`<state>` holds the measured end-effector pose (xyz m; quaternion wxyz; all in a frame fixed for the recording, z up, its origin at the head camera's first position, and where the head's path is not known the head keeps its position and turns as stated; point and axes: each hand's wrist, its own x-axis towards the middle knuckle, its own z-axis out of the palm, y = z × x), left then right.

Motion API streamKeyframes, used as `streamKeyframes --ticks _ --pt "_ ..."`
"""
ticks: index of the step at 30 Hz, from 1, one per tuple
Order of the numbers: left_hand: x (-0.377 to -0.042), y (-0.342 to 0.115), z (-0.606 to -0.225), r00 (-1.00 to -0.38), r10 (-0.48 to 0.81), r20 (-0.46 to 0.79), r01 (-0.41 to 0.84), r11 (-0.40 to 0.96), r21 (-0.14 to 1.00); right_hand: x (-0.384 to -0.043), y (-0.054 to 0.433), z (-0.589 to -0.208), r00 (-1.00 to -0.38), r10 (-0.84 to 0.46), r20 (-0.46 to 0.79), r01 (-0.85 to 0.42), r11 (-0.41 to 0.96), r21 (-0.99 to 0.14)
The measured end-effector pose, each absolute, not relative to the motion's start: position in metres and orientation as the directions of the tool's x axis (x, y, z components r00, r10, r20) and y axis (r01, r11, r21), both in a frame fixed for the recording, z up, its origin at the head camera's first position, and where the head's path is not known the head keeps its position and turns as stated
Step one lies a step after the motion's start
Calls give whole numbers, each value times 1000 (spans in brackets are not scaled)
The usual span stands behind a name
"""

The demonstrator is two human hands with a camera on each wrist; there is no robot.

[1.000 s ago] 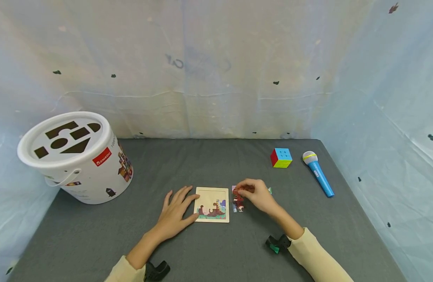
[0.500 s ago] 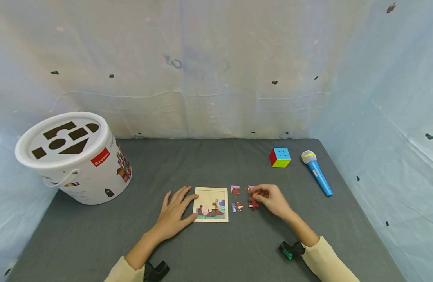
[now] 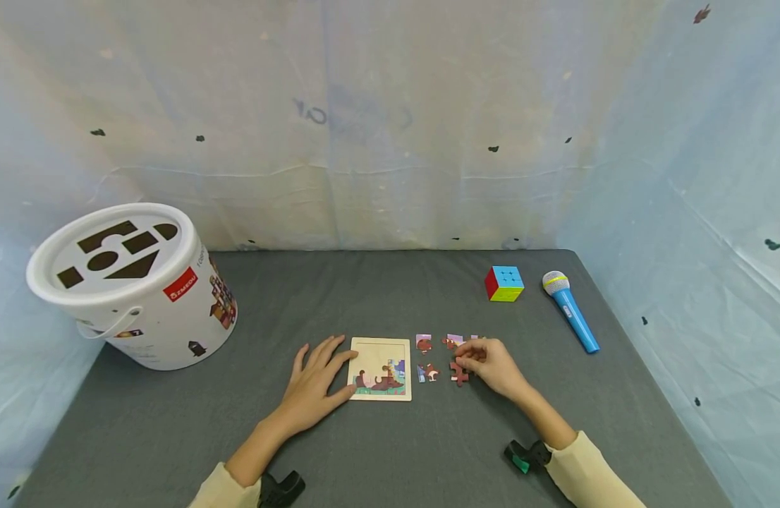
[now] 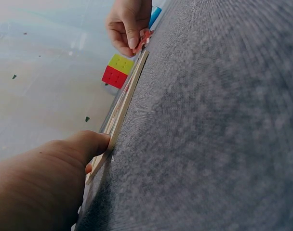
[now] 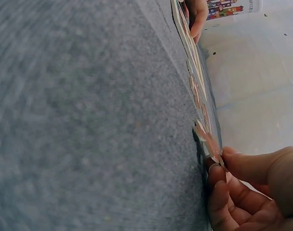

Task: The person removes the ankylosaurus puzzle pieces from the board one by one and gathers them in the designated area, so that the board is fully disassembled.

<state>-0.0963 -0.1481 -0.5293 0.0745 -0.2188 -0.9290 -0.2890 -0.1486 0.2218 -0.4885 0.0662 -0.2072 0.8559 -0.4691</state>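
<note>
A square wooden puzzle board (image 3: 380,346) lies on the grey table, its lower part filled with brown, green and purple pieces. My left hand (image 3: 317,384) is spread at its left side, thumb and index fingertip touching the frame. To the right of the board, my right hand (image 3: 491,363) pinches a red-brown puzzle piece (image 3: 459,374) between thumb and fingers. In the right wrist view that puzzle piece (image 5: 210,142) is tilted, close over the cloth. Loose pieces lie around it: a pink-and-brown piece (image 3: 424,343), a blue-and-brown piece (image 3: 428,372) and a purple-topped piece (image 3: 453,341).
Another loose piece (image 3: 475,337) is mostly hidden behind the right hand. Farther back stand a Rubik's cube (image 3: 506,284) and a blue toy microphone (image 3: 572,310) on the right. A large white bucket (image 3: 168,317) with a shape-sorter lid stands at the left.
My right hand has moved right from the pieces beside the board and now has the red-brown piece in its fingers, uncovering the pieces it hid. The left hand stays on the board.
</note>
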Motion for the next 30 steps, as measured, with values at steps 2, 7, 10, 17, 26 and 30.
streamKeyframes --ticks 2,7,10,17,26,30 --pt "-96 -148 -529 -894 363 264 448 737 505 -149 222 -489 -903 -421 87 -302 477 -825" --pt "-96 -148 -529 -893 362 267 450 738 503 -148 221 -490 -903 -417 106 -324 498 -804" --pt "-96 -148 -528 -893 363 267 450 738 502 -146 218 -486 -909 -403 104 -316 505 -803" --pt "-96 -148 -528 -896 360 260 444 741 504 -140 210 -478 -908 -399 129 -333 499 -800" --pt "-95 -148 -528 -896 358 263 444 741 504 -145 217 -495 -908 -397 135 -342 514 -787" --pt "-95 -148 -528 -895 358 265 445 743 500 -146 216 -495 -899 -408 161 -373 519 -769"
